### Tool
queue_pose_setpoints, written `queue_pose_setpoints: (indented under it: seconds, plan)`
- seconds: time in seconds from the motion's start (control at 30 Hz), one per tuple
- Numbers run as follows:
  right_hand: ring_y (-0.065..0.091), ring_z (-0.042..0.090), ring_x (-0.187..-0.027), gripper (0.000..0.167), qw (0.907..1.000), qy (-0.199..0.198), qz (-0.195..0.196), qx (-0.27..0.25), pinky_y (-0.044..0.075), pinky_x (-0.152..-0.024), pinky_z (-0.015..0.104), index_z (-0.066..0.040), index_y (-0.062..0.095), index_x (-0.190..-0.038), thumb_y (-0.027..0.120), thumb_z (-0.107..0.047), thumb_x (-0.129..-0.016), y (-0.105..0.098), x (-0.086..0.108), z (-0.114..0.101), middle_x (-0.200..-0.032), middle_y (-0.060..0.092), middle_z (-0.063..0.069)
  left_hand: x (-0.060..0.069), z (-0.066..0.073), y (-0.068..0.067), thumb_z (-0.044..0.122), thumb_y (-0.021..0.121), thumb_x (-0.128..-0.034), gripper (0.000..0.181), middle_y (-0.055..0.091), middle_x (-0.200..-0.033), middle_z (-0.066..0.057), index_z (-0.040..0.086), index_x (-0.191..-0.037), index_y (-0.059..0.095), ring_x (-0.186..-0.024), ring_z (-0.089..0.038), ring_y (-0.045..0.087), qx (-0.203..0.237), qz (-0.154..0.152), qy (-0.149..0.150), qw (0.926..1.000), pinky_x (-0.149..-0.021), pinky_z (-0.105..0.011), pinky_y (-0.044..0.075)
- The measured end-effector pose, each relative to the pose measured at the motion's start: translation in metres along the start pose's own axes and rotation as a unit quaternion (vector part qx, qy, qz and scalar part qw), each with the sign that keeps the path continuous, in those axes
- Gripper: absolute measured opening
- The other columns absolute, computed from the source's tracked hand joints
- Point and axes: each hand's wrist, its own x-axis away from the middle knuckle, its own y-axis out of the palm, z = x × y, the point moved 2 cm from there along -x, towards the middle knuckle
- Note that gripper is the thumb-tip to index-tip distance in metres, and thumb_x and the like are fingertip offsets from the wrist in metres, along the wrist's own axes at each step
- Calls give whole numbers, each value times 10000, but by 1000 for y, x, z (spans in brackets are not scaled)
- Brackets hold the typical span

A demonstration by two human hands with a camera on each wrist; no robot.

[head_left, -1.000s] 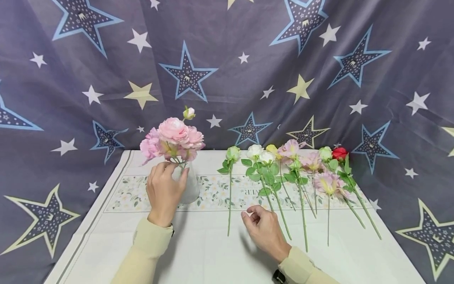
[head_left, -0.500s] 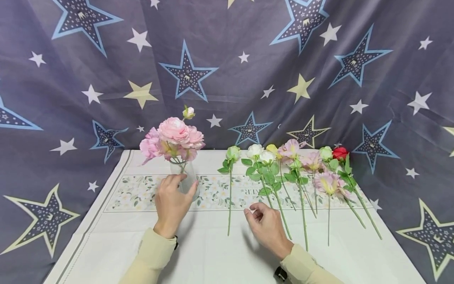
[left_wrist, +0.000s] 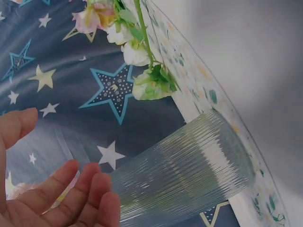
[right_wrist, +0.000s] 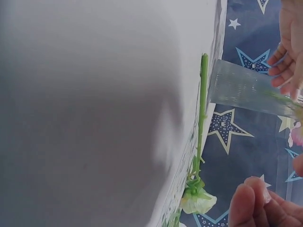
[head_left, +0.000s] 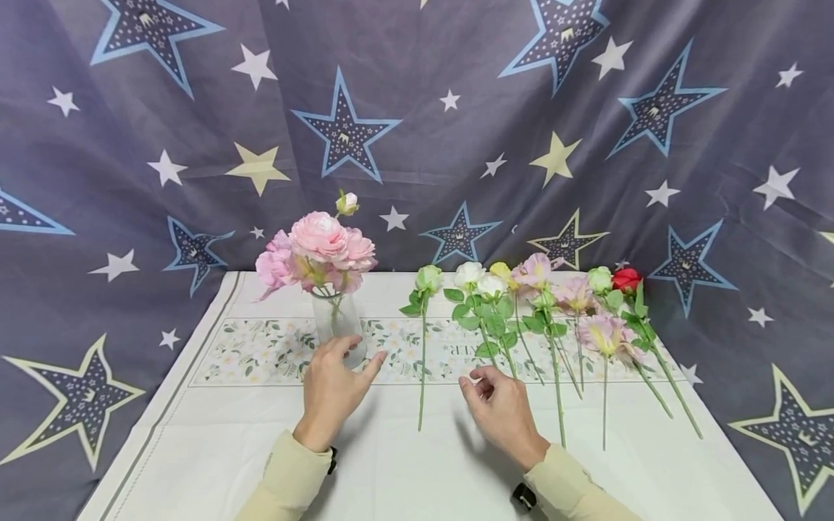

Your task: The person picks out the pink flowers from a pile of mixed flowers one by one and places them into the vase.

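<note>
A ribbed clear glass vase [head_left: 334, 318] stands upright at the left, holding pink flowers [head_left: 319, 237] and a small pale bud [head_left: 347, 203]. My left hand [head_left: 335, 391] is in front of the vase, fingers spread and holding nothing. In the left wrist view the ribbed vase [left_wrist: 189, 165] lies just past the fingertips; whether they touch it I cannot tell. My right hand [head_left: 502, 411] hovers over the table with loosely curled fingers and nothing in them. To its left lies a single pale green rose [head_left: 428, 280], also seen in the right wrist view as a rose [right_wrist: 198, 201].
Right of the single rose lie white roses [head_left: 469, 275], a yellow flower [head_left: 500, 271], several mauve flowers [head_left: 604, 335] and a red rose [head_left: 625, 280]. A floral strip [head_left: 391, 354] crosses the white cloth [head_left: 391, 463]. A star-printed curtain [head_left: 417, 108] hangs behind.
My left hand has left the vase's mouth, coming down toward me and to the right. My right hand has drifted slightly right. The flowers stay in the vase.
</note>
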Motion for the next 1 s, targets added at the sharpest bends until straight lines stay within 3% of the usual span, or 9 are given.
queue_pose_setpoints:
  seconds: [0.27,0.57,1.0]
  plan:
    - [568,34,-587,163,9998,109,-56,173,504,-555,225,-60,735,-1001,771,-199,-924,-4,-2,3,-687,627,-98,10,-3,6,366,916,-754,507,741,-1065,-147,31,-1098,752,-955,-364,689,79,-405,-60,9991,-813,-528,545]
    - [581,56,-591,212,9991,118,-75,407,495,-563,235,-85,728,-1080,773,-223,-927,-10,-6,8,-695,624,-101,22,-2,13,442,876,-797,631,670,-1294,-175,61,-1265,693,-1196,-414,607,278,-1432,-115,9892,-997,-575,487]
    - [588,48,-598,227,9969,175,-109,757,504,-561,250,-64,734,-1051,768,-256,-936,-25,-14,20,-752,661,-51,29,-1,15,458,877,-785,680,676,-1267,-186,31,-1277,683,-1180,-409,612,193,-1618,132,9866,-1014,-566,466]
